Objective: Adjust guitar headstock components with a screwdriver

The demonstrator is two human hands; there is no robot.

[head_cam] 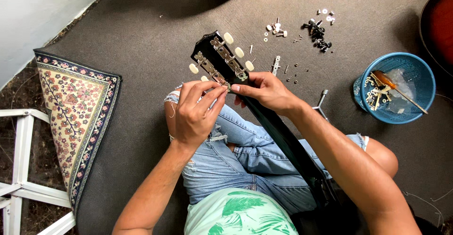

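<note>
The black guitar headstock (217, 58) is propped over the lap, its neck gripped by the right hand (266, 92). The left hand (196, 112) is pinched narrowly at the lower tuner strip (207, 67). The neck seems rigid and best held there; the small tuner parts are likely slippery and easily dropped.

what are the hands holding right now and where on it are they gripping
Both hands grip the black guitar where its neck meets the headstock: the right hand wraps the neck, and the left hand pinches at the lowest tuner; anything small between those fingertips is hidden.

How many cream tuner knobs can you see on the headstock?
5: three along the far side of the headstock, at; two on the near side, at and. A sixth may be hidden under the left hand.
</note>
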